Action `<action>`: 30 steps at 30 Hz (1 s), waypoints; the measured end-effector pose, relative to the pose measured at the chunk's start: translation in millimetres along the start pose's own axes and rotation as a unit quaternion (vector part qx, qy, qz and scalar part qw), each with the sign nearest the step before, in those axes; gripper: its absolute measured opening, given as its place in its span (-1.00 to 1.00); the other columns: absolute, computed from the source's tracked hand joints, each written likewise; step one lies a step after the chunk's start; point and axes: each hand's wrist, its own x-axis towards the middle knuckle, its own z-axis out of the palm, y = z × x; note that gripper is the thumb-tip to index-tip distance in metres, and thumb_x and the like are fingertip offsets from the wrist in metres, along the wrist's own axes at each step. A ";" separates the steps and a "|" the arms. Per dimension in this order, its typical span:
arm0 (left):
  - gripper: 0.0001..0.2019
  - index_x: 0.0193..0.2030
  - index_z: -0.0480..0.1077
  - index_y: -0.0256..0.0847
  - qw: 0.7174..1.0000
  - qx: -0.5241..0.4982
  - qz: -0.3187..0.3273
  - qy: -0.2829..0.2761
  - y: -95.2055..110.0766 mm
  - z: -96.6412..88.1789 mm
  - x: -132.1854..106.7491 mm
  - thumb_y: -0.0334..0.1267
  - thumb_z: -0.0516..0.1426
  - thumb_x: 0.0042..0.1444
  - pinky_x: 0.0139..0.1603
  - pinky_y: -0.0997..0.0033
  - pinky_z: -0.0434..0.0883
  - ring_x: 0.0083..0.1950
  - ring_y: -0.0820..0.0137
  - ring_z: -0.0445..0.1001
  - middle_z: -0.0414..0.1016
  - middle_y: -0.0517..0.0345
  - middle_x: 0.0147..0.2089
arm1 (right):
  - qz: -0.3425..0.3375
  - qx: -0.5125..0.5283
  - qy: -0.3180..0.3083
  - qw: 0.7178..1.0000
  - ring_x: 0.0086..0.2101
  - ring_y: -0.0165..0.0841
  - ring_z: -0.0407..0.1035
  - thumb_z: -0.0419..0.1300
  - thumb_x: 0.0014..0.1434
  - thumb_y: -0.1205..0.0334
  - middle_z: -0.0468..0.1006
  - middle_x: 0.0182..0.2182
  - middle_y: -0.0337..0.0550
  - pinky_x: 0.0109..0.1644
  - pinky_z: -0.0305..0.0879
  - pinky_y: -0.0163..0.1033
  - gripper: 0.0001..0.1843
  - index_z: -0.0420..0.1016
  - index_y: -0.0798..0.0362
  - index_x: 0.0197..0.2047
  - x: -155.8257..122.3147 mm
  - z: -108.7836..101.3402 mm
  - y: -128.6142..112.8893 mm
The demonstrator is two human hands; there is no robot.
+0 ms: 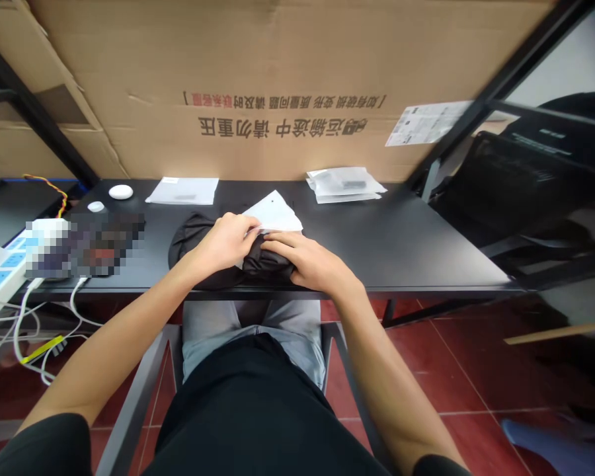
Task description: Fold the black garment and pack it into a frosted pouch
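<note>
My left hand (231,239) is closed, with thumb and forefinger pinching the near edge of a white plastic bag (277,213). A pointed corner of this bag with a small dark dot sticks up away from me. Black cloth (191,233) lies bunched at the table's front edge, under and around both hands. My right hand (315,261) has its fingers bent over the right part of the cloth, its thumb lower at the near side. The fingertips of both hands are close together, near the bag's lower edge.
On the black table (377,244), a flat white bag (186,190) and stacked white bags (346,185) lie by the cardboard (277,59) at the back. White round items (121,192), blurred-out devices (104,248), cables and a power strip (0,281) are at left.
</note>
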 end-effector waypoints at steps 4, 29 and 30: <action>-0.51 0.33 0.58 -0.15 0.997 0.073 -0.007 0.012 14.8 -1.6 -7.8 -0.48 0.02 0.41 0.17 0.12 0.53 0.15 0.04 0.66 0.72 -0.11 0.11 | 0.069 -0.051 0.011 0.996 0.39 0.01 0.45 0.09 0.08 0.70 0.55 0.42 0.10 0.43 0.52 0.18 0.01 0.40 -0.05 0.56 6.6 3.2 -3.5; -0.54 0.30 0.62 -0.11 0.996 0.049 -0.015 0.071 32.4 11.0 -9.6 -0.37 -0.07 0.58 0.44 0.01 0.51 0.45 0.02 0.50 0.64 -0.09 0.39 | 0.198 -0.155 0.027 0.968 0.33 0.07 0.52 -0.06 0.42 0.58 0.58 0.39 0.28 0.26 0.65 0.09 -0.21 0.22 0.10 0.66 1.9 19.1 6.9; -0.54 0.33 0.61 -0.09 0.996 0.041 -0.008 0.077 30.0 12.8 -9.5 -0.36 -0.06 0.58 0.47 0.00 0.49 0.47 0.02 0.48 0.62 -0.07 0.43 | 0.211 -0.157 0.031 0.964 0.31 0.06 0.54 -0.04 0.47 0.53 0.59 0.39 0.25 0.22 0.66 0.06 -0.25 0.23 0.05 0.66 4.4 21.9 4.4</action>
